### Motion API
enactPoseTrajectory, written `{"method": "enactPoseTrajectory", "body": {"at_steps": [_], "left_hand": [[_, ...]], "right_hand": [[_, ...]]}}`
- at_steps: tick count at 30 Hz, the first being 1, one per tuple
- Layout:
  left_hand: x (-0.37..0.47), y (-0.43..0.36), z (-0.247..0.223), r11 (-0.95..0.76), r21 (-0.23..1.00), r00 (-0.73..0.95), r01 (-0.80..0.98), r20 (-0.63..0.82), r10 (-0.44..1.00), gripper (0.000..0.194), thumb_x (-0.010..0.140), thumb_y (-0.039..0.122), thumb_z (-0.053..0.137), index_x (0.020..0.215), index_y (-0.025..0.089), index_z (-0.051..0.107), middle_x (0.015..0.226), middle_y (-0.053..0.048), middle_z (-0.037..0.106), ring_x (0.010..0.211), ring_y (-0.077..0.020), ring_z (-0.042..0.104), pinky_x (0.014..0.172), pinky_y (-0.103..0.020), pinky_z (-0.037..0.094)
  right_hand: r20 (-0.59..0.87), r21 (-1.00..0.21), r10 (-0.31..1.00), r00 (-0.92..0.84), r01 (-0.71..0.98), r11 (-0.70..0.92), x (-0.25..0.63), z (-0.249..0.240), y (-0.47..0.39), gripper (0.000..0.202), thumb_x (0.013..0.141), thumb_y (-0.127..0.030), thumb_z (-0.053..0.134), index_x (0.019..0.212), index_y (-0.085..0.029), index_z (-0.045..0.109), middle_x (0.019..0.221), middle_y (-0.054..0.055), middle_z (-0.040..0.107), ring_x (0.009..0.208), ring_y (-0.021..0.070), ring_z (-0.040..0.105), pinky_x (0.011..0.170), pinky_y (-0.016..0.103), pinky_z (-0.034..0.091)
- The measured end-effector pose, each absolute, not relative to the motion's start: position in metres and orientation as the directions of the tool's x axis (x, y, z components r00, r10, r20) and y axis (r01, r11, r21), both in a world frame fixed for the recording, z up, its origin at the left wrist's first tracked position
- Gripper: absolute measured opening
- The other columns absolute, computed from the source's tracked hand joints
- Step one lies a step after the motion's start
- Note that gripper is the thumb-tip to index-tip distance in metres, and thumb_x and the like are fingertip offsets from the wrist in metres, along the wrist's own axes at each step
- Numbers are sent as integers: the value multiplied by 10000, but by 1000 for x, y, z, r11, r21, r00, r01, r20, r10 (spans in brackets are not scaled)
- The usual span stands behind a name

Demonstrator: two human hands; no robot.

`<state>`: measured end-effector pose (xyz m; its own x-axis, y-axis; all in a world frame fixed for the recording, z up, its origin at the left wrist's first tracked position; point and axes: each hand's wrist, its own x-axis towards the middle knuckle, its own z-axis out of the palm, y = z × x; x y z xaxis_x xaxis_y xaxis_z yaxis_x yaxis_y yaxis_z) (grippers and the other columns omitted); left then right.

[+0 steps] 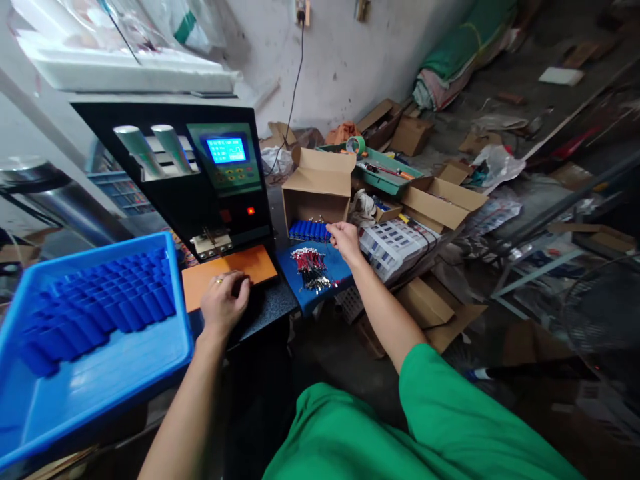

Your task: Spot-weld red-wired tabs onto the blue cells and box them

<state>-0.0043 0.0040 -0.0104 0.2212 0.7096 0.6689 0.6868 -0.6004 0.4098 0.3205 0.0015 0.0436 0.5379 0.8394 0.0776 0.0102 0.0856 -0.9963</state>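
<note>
The fingertips of the right hand point(345, 239) are meeting at the near right end of the row of cells point(309, 231). Whether they are gripping a cell or a lead, or only touching, I cannot tell; the spot is too small. The row is lying along the bottom of the open box point(316, 180). For good handling, the pinch should be staying light and the pull straight, so that the neighbouring cells are not shifting.

Just below, the wires point(307, 260) are lying heaped on the blue mat point(339, 265), red and black ends spreading apart. Their loose ends could be snagging, so the wrist does best by staying high over them.

The left hand point(226, 300) is resting on the orange board point(203, 283), fingers half curled; its underside is hidden, so I cannot tell whether it is holding anything. The board's edge is giving it a steady base, but its fingers should be staying clear of the welder's tips point(213, 241) just behind. Farther left, more cells are standing packed in the tub point(183, 313).
</note>
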Motion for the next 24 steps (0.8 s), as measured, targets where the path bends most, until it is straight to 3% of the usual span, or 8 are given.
{"method": "enactPoseTrajectory", "body": {"at_steps": [4,8,11,14,20,24], "left_hand": [[-3,-3,-5,-560,520,185,645,605,775,283,888,464,606,943,203,699,958,-91,741,886,-242,680,818,-372,523],[11,-34,0,-490,763,105,421,496,862,360,887,504,617,1030,184,698,1006,-87,757,906,-218,713,851,-375,574],[29,-64,4,-492,809,103,321,487,867,371,845,486,699,1069,191,704,991,-85,765,898,-216,720,875,-389,583],[41,-81,6,-453,851,89,265,446,891,365,842,462,719,1097,201,704,991,-84,764,884,-210,718,853,-379,587],[36,-88,1,-283,955,14,94,283,959,329,852,484,694,951,172,721,832,-74,756,734,-181,699,718,-330,575],[23,-95,6,-171,985,32,17,171,985,382,799,510,736,912,145,722,781,-68,752,687,-161,680,683,-298,562]], "right_hand": [[78,-948,888,454,-242,208,292,68,-18,313,705,-393,750,697,-201,504,520,-89,445,421,45,377,379,172,218],[10,-883,950,313,-443,155,252,71,-40,339,686,-367,772,685,-200,477,570,-87,441,435,33,376,364,163,219],[-31,-843,978,208,-530,86,222,64,-53,361,672,-364,783,681,-198,462,593,-84,442,444,27,375,363,158,218],[-80,-825,989,127,-565,5,196,57,-62,365,670,-367,783,685,-199,458,604,-83,436,452,27,368,367,159,215],[-102,-817,994,36,-573,-63,170,45,-70,398,668,-410,794,686,-201,456,627,-82,431,459,29,366,383,172,217],[-54,-901,998,8,-431,-46,165,33,-74,393,719,-516,762,737,-192,540,657,-58,494,511,57,427,420,190,288]]}}
